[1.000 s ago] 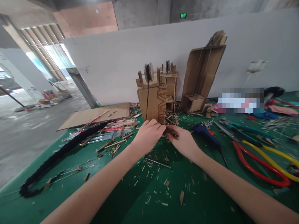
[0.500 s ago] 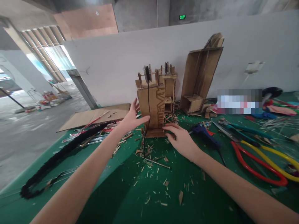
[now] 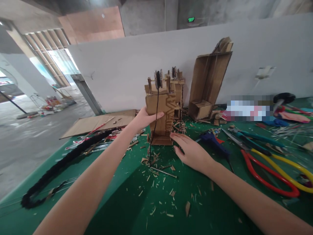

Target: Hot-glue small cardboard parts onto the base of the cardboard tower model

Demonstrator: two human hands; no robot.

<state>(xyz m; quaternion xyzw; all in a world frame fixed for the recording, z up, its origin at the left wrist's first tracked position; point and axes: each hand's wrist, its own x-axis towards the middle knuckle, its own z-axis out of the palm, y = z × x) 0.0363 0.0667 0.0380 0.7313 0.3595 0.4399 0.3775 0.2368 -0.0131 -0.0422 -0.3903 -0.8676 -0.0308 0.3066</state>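
A cardboard model stands upright on the green table, a spool wound with black cord at its top. The black cord runs down its front to a thin metal rod lying on the table. My left hand is closed round the model's left side, its thumb across the front and its fingers hidden behind. Beside the lower right edge is my right hand, fingers stretched out and fingertips at the cardboard, nothing in its grasp.
Behind stands another cardboard piece with a spool. A tall open cardboard box leans at the white wall. On the right lie a blue glue gun, large red-and-yellow-handled scissors and pliers. A black fuzzy strip lies left; cardboard scraps litter the front.
My left hand has closed on the model's left side, and the model's top has shifted a little to the right. My right hand stays by the lower right edge.
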